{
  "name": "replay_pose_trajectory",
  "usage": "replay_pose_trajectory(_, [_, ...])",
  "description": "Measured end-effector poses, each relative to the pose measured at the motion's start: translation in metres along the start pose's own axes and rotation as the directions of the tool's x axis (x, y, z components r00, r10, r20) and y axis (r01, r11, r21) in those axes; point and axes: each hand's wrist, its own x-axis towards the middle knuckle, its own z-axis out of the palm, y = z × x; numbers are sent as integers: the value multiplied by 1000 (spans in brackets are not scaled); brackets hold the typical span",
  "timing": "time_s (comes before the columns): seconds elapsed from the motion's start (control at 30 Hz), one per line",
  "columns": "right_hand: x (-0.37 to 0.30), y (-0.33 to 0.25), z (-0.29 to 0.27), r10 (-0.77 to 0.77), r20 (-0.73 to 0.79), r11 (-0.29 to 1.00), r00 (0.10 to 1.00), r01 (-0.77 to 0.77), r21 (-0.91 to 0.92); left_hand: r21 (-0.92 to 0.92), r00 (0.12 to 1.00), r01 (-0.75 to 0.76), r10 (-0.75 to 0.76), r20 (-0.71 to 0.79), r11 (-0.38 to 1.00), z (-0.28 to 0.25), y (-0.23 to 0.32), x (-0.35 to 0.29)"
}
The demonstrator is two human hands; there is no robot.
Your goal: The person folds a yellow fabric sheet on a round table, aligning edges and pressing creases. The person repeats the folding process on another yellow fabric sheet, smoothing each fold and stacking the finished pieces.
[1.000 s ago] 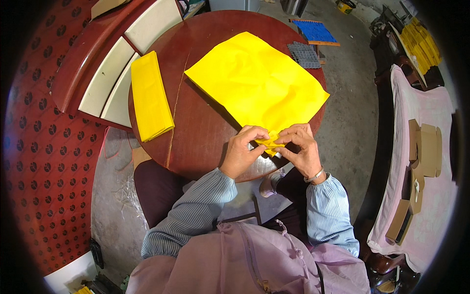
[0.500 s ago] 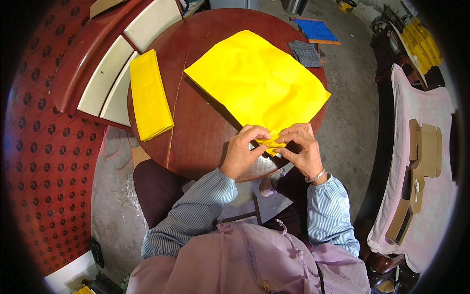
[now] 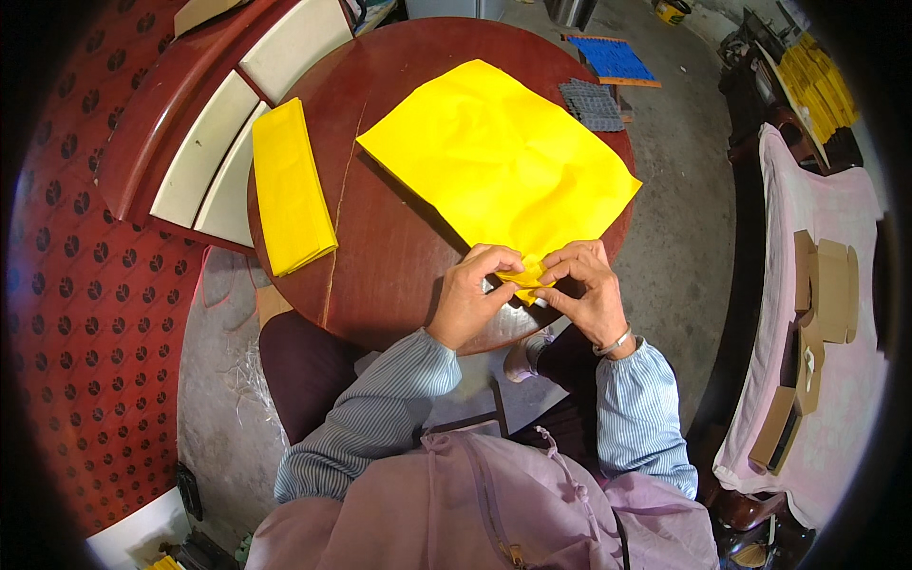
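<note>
At the near edge of the round wooden bench [image 3: 399, 256], we pinch the closest corner of the large yellow sheet [image 3: 494, 157] with both hands. Our left hand [image 3: 472, 294] and right hand [image 3: 587, 290] each have a closed grip on the folded corner, fingertips almost meeting. We see a folded yellow stack [image 3: 290, 185] lying well apart on the bench's left side.
</note>
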Motion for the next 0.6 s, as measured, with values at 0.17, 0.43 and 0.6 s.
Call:
replay_pose_trajectory(0.17, [-1,2,1,13,-2,1000,1000,-13,6,1,1000,0,0,1,1000,0,0,0])
replay_pose_trajectory(0.43, [0,2,3,42,-37,999,998,-42,16,-2,1000,-13,13,3,1000,-1,-1,1])
replay_pose_trajectory(0.6, [1,3,3,52,-46,998,998,-51,30,-3,1000,-7,7,3,1000,-1,-1,0])
